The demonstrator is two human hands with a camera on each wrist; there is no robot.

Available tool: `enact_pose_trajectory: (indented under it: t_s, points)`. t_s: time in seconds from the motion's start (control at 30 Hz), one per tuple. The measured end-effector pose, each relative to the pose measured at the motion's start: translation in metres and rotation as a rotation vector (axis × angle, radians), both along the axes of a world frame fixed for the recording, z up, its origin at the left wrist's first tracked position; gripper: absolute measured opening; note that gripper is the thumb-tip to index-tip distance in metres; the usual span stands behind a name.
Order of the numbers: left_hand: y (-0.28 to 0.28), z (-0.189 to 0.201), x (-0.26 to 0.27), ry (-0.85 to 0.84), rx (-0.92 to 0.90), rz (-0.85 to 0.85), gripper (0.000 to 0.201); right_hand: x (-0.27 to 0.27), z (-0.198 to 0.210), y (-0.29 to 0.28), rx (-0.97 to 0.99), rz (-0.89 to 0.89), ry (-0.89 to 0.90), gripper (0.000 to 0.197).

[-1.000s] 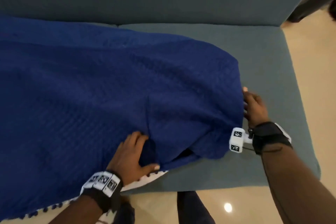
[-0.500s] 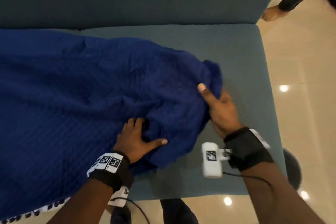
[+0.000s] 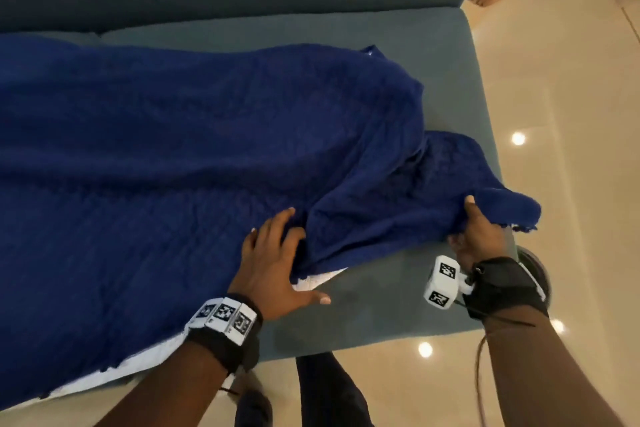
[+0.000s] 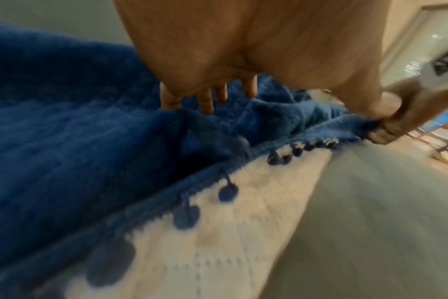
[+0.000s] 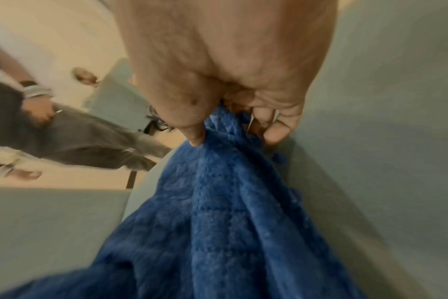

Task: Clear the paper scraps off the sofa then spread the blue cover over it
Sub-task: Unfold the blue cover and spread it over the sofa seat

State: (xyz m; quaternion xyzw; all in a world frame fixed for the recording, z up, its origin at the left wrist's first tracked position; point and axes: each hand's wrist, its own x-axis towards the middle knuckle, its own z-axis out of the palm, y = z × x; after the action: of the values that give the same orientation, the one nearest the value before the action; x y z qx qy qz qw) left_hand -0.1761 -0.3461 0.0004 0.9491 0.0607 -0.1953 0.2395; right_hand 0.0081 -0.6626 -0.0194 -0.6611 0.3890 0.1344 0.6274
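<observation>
Spreading is in hand: right hand grips a corner of the quilted dark-blue cover, flat left hand pins it on the grey-green fabric sofa, whose bare right end probably needs the next pull.

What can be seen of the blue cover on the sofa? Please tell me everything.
The blue cover is dark blue quilted fabric with a pale underside and small pom-poms along its edge. It lies wrinkled over most of the sofa seat, the right end bunched. The left hand presses flat on it; the right hand grips its corner.
</observation>
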Motion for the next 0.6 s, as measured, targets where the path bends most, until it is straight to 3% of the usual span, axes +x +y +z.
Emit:
enact_pose_trajectory:
  t_s: [0.07,0.13,0.17,0.23,0.3,0.43,0.5,0.53,0.6]
  points:
    - [-0.01,-0.01,-0.01,0.044,0.101,-0.109,0.06,-0.014,0.012,-0.006,0.061,-0.046,0.034,0.071]
    - [-0.016,-0.015,-0.02,0.056,0.106,-0.106,0.025,-0.033,0.026,-0.026,-0.01,-0.093,0.04,0.037]
    - [-0.021,-0.016,-0.027,0.036,0.086,-0.12,0.016,-0.047,0.037,-0.036,-0.055,-0.127,0.041,0.025]
    - [-0.033,-0.013,-0.041,-0.006,0.029,-0.222,0.019,-0.084,0.034,-0.071,-0.068,-0.23,0.039,0.025]
    - [-0.046,-0.008,-0.058,0.039,-0.035,-0.325,0.025,-0.125,0.018,-0.111,-0.136,-0.231,0.173,0.047]
    - [-0.049,-0.011,-0.087,0.176,-0.053,-0.343,0.037,-0.19,-0.015,-0.17,-0.421,-0.049,0.508,0.066]
    - [-0.05,-0.011,-0.09,0.183,-0.061,-0.328,0.045,-0.183,-0.012,-0.17,-0.605,-0.018,0.607,0.102]
    - [-0.05,-0.009,-0.09,0.197,-0.086,-0.297,0.051,-0.17,-0.006,-0.162,-0.653,-0.063,0.555,0.104]
    - [-0.049,-0.004,-0.083,0.167,-0.16,-0.199,0.052,-0.13,0.009,-0.13,-0.811,0.013,0.402,0.09]
